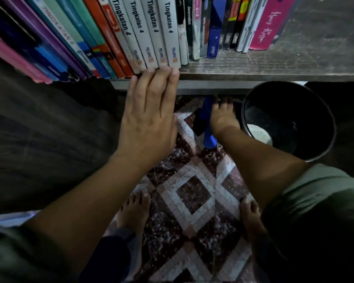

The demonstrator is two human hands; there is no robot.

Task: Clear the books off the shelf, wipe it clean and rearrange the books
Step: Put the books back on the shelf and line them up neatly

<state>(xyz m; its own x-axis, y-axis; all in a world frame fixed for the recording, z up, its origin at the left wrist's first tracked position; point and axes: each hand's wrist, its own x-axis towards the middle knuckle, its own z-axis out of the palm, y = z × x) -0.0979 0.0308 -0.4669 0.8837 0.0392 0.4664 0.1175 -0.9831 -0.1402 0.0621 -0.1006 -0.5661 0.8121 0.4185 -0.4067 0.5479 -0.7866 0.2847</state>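
Left hand point(149, 119) flat, grip open, fingertips point(174, 74) against white books point(161, 37); right hand point(223, 117), grip round blue object point(207, 111) below shelf point(274, 66)

Four grey Tingkatan 4 books point(152, 31) in a row, count them! One shelf point(294, 64) under them. One pink book point(272, 27) at the right end. One black bucket point(294, 111). Two hands out, left hand point(149, 119) and right hand point(223, 117), and two bare feet point(135, 213) below.

Books point(131, 33) stand packed from 9 to 1 o'clock, no gap between them. Bare shelf board point(315, 58) lies open at 2 o'clock. Below the edge, a black bucket point(307, 103) blocks 3 o'clock; the right hand point(223, 117), gripping a blue tool point(207, 137), fills the space beside it.
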